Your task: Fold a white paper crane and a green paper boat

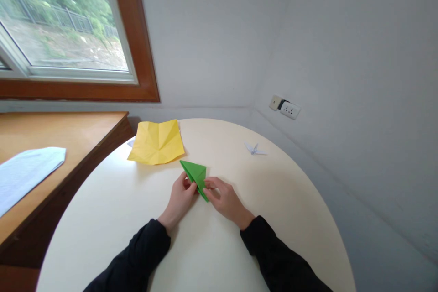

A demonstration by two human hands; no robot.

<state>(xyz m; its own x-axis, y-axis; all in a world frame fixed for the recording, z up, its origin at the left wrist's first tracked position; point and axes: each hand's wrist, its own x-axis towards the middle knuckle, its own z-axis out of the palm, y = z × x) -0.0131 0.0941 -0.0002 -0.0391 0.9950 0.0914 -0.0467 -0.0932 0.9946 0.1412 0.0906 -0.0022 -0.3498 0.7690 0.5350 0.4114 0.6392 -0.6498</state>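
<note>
A folded piece of green origami paper (195,172) is held just above the round white table (212,255), with a pointed corner toward the upper left. My left hand (182,193) grips its lower left edge, the thumb lying near the fold. On the other side, my right hand (221,195) has its fingers curled at the paper's right edge, thumb and fingertips touching it. The underside of the paper and some of the left fingertips are hidden.
A creased yellow sheet (157,142) lies at the table's far left, partly over something pale. A small white paper crane (255,149) sits at the far right. To the left stands a wooden desk (92,130) with a light blue cloth (30,171). Walls and a window are behind.
</note>
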